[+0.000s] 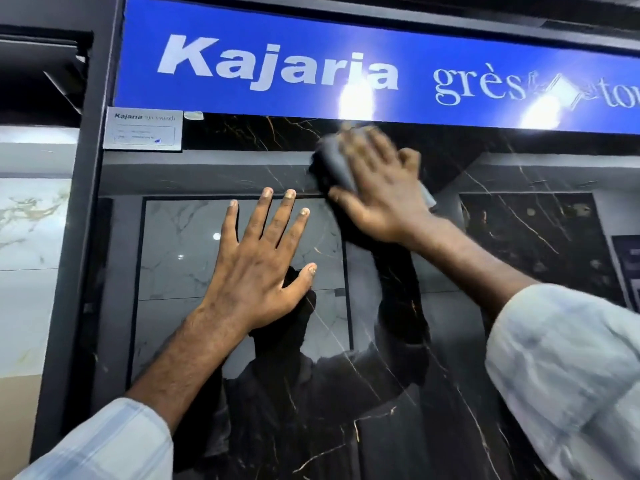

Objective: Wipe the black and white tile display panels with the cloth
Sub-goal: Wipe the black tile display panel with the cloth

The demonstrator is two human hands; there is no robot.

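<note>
A glossy black tile panel [485, 341] with gold and white veins fills the view and mirrors the room. My right hand [377, 181] presses a grey cloth [334, 161] flat against the panel's upper part, just under the blue sign; its fingers are spread and blurred. Most of the cloth is hidden under that hand, with an edge showing at left and lower right. My left hand [263, 265] lies flat on the panel lower down, fingers straight and spread, holding nothing.
A blue brand sign [277, 64] runs across the top. A small grey label [143, 128] sits at the panel's upper left corner. A dark frame post [79, 237] borders the panel on the left, with a white marble tile panel [31, 237] beyond.
</note>
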